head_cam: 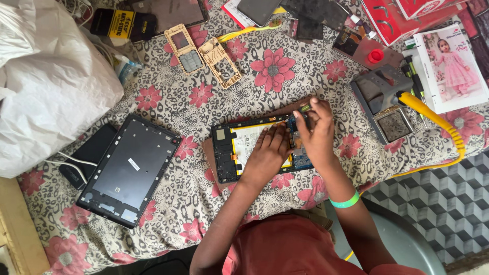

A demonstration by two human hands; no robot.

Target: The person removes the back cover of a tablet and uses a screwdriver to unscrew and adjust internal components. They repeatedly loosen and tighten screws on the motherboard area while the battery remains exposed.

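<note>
On the flowered cloth, our left hand [266,155] presses flat on the opened tablet [254,147], right hand [317,133] pinching a small screwdriver [304,107]; back cover [130,170] already off, board still in.

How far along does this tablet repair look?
Done: the back cover is off and lies to the left. In hand: the left hand steadies the opened tablet while the right hand works a small tool at its circuit board. Left: the tablet is uncovered, not yet closed.
</note>
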